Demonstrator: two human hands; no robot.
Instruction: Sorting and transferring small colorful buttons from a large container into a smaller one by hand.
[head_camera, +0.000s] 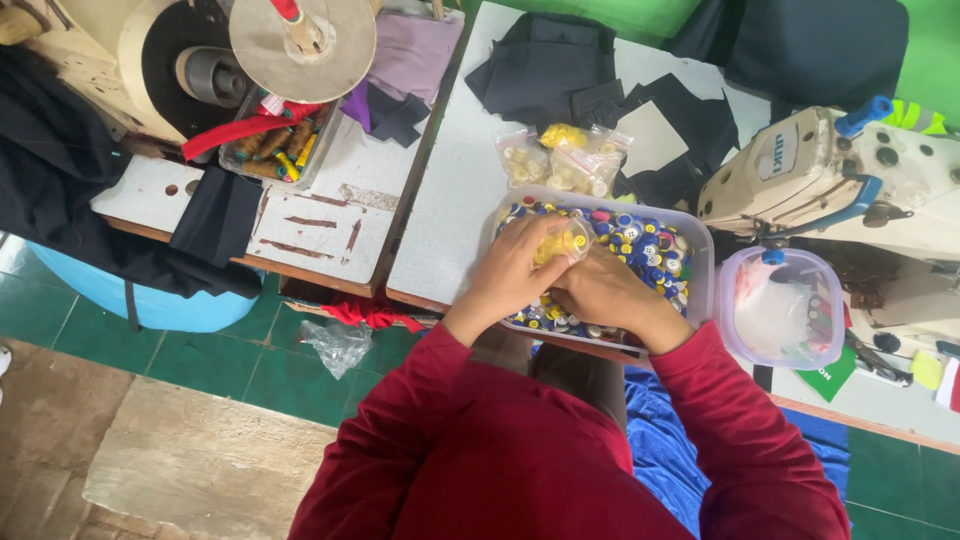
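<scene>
- Red sleeves cover both arms of the person, who leans over a white tabletop (450, 200).
- A clear plastic box (700, 250) full of buttons in many colours sits at the tabletop's near edge.
- The left hand (515, 275) is over the box, and its fingers grasp a small clear bag of yellow buttons (562, 243).
- The right hand (605, 290) rests in the box just beside it; I cannot tell if its fingers grip anything.
- More bags of pale buttons (565, 160) lie behind the box.
- A sewing machine (830, 170) stands to the right.
</scene>
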